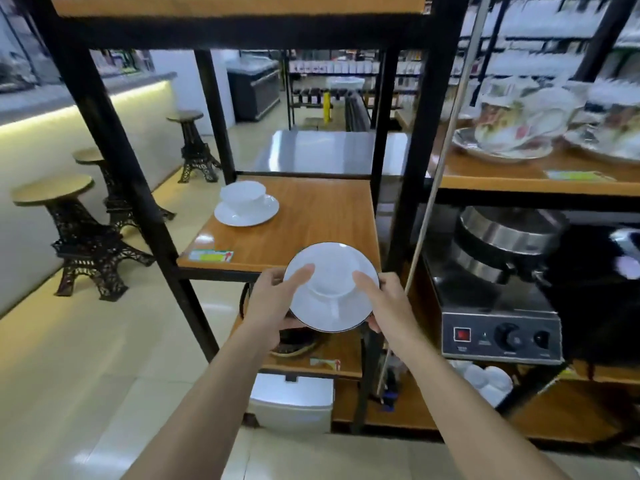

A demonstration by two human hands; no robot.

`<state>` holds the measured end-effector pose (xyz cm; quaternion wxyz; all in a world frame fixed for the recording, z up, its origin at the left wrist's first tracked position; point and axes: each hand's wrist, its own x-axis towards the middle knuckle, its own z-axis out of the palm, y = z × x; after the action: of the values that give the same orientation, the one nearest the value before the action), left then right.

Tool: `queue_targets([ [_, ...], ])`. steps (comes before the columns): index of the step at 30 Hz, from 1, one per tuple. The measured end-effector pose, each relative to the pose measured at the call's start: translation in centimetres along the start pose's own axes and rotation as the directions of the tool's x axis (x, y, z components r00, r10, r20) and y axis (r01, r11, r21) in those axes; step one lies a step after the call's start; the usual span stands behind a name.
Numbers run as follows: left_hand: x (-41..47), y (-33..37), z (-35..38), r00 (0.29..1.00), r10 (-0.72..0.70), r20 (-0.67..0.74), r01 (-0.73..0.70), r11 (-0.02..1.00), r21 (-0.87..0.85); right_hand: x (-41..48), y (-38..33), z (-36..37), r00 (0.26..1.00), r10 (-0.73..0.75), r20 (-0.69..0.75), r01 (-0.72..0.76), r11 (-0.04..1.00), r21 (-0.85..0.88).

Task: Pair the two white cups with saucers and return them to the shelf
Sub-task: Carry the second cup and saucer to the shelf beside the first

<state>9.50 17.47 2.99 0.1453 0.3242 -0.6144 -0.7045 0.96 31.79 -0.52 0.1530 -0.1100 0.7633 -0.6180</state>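
A white cup (243,195) sits upright on a white saucer (246,212) at the back left of the wooden shelf board (311,220). In front of the shelf's near edge, I hold a second white saucer (325,310) with a white cup (330,280) on it. My left hand (273,303) grips the saucer's left rim with its thumb on top. On the opposite rim my right hand (382,303) grips the same way. The held pair hovers just at the board's front right corner.
Black metal posts (407,161) frame the shelf. A waffle maker (498,292) stands on the right-hand unit, and floral cups and saucers (512,133) fill the shelf above it. Dark stools (83,233) stand on the tiled floor at left. A lower shelf holds a dark object.
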Motion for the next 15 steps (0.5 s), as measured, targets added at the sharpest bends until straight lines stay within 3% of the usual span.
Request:
queue_targets([
  [9,10.1,3.2,0.2,0.996,-0.066,0.063,0.065,0.998,0.023,8.9,-2.3,2.3,0.998,0.014,-0.058,-0.011,0.999,0.048],
  [15,16.6,5.3,1.3,0.986,-0.069,0.152,0.069,0.998,0.007,14.5,-3.9,3.5,0.977,0.042,-0.207,-0.046,0.999,-0.014],
])
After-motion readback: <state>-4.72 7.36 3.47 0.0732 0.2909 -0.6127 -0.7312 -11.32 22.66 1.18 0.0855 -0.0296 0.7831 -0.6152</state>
